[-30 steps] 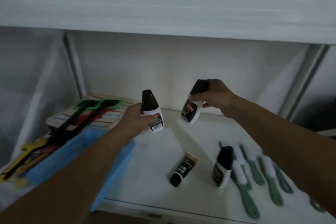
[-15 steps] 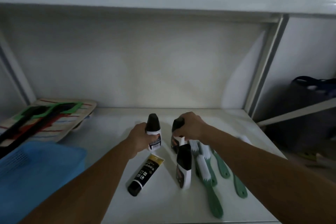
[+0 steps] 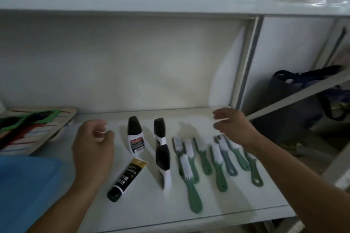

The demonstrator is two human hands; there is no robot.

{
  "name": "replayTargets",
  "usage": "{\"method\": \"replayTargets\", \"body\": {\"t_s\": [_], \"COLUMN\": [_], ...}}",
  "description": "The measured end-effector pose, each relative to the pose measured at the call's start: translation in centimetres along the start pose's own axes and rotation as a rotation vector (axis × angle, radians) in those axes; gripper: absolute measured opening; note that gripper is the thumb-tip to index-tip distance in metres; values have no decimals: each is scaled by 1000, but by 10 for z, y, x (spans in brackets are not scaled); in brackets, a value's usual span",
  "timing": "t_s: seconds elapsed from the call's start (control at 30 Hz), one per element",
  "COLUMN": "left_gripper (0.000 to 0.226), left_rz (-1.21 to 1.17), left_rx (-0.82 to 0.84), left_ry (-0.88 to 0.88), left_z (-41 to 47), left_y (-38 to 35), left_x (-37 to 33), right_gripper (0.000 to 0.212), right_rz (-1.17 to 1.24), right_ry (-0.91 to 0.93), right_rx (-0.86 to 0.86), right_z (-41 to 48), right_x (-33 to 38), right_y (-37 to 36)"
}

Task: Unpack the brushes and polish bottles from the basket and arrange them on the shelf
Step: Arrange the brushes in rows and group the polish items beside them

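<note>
Three black-capped white polish bottles stand upright on the white shelf (image 3: 132, 212): one (image 3: 134, 136) at the back left, one (image 3: 160, 131) beside it, one (image 3: 163, 166) in front. A black and gold tube (image 3: 127, 178) lies flat near the front. Several green-handled white-bristled brushes (image 3: 191, 178) lie in a row to the right. My left hand (image 3: 93, 147) hovers left of the bottles, fingers loosely curled, holding nothing. My right hand (image 3: 233, 128) hovers over the far brushes with fingers spread and empty.
A blue basket (image 3: 26, 185) sits at the shelf's left front. Behind it lies a striped board (image 3: 39, 128) with black and green long-handled tools. An upper shelf board runs overhead. A dark bag (image 3: 295, 89) sits in the compartment to the right.
Both hands have let go of the two bottles, which now stand on the shelf. The left hand drew back left; the right hand moved right over the brushes.
</note>
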State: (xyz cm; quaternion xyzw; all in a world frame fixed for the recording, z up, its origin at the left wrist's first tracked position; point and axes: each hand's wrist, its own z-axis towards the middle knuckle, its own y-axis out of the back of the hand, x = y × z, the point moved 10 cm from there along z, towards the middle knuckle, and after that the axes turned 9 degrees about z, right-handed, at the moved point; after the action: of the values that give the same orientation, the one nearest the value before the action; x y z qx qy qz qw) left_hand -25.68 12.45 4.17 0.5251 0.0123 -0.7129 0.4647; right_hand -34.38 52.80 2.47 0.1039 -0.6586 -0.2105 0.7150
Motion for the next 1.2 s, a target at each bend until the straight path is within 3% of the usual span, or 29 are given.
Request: {"method": "replayTargets", "body": {"t_s": [0.07, 0.17, 0.27, 0.4, 0.5, 0.67, 1.0, 1.1, 1.2], "left_gripper": [14, 12, 10, 25, 38, 45, 50, 47, 46], "left_rz": [-162, -161, 95, 537, 737, 855, 954, 867, 672], "left_rx": [23, 357, 671, 807, 936, 833, 703, 672, 774], "left_ry": [-161, -334, -439, -548, -688, -882, -806, -804, -890], "left_z": [-52, -131, -179, -187, -199, -214, -166, -169, -199], "left_y": [17, -37, -128, -221, -259, -271, -325, -323, -314], "left_x": [-51, -105, -123, -116, -110, -115, -120, -132, -150], "right_gripper": [29, 16, 12, 22, 31, 27, 24, 21, 20], "right_rz": [-105, -293, -441, -645, -900, -1056, -1062, -967, -900], "right_ry": [-35, -134, -154, -67, 68, 109, 10, -24, -50], "right_rx": [-147, -133, -25, 110, 237, 276, 82, 13, -21], "right_z": [-23, -60, -83, -79, -64, -47, 10, 30, 43], "right_x": [-36, -88, -113, -115, -119, -131, -125, -122, -122], "right_y": [56, 88, 81, 55, 24, 6, 0, 3, 12]}}
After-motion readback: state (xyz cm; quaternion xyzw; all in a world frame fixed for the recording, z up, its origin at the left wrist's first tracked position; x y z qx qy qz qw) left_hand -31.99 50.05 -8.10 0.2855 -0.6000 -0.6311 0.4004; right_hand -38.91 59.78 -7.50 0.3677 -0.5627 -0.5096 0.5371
